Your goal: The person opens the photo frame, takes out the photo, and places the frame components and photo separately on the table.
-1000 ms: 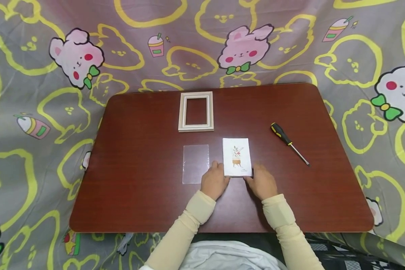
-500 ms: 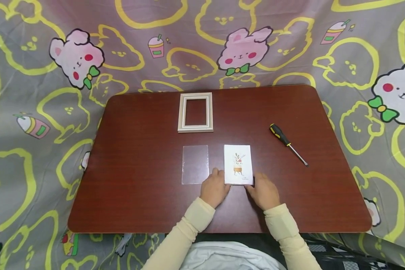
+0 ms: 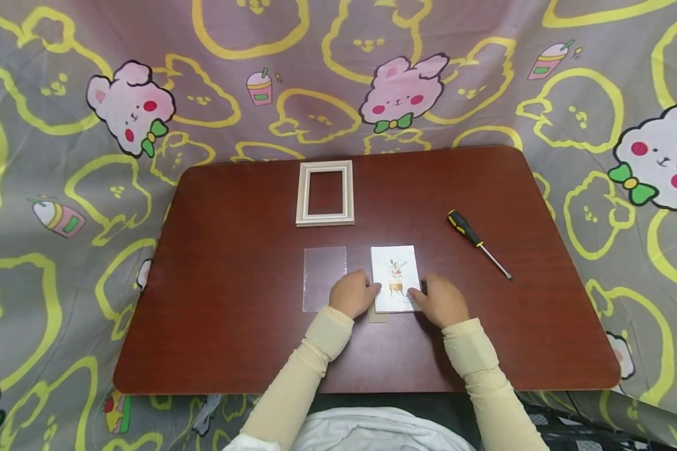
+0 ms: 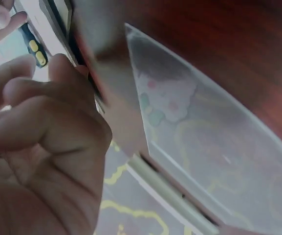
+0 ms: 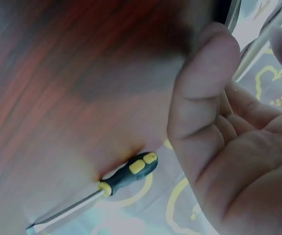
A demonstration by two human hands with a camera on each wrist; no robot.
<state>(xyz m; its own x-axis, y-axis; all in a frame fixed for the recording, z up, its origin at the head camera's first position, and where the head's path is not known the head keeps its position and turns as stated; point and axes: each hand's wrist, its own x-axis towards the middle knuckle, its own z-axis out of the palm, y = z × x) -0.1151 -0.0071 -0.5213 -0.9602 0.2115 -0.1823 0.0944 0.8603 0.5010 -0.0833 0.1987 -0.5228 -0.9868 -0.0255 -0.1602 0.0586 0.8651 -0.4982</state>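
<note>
A white picture card point(image 3: 393, 266) printed with a potted plant lies between my hands in the head view. My right hand point(image 3: 441, 300) holds its lower right side, thumb over the face and fingers at the edge. At the lower left side my left hand point(image 3: 352, 294) grips the edge with curled fingers, thumb reaching to the card. From under the card's lower left corner sticks out a tan piece point(image 3: 378, 317). Beside the left hand a clear plastic sheet point(image 3: 323, 275) lies flat; the left wrist view shows this clear sheet point(image 4: 204, 137) close to the fingers.
An empty cream picture frame point(image 3: 325, 219) lies toward the back of the brown table point(image 3: 231, 300). To the right is a black and yellow screwdriver point(image 3: 476, 239), its shaft pointing toward the front right. A patterned cloth point(image 3: 304, 37) hangs around the table.
Both thumbs have moved from the card's near edge up to its sides, the right one onto its face. The tan piece now shows below the card. The card first slid toward the person.
</note>
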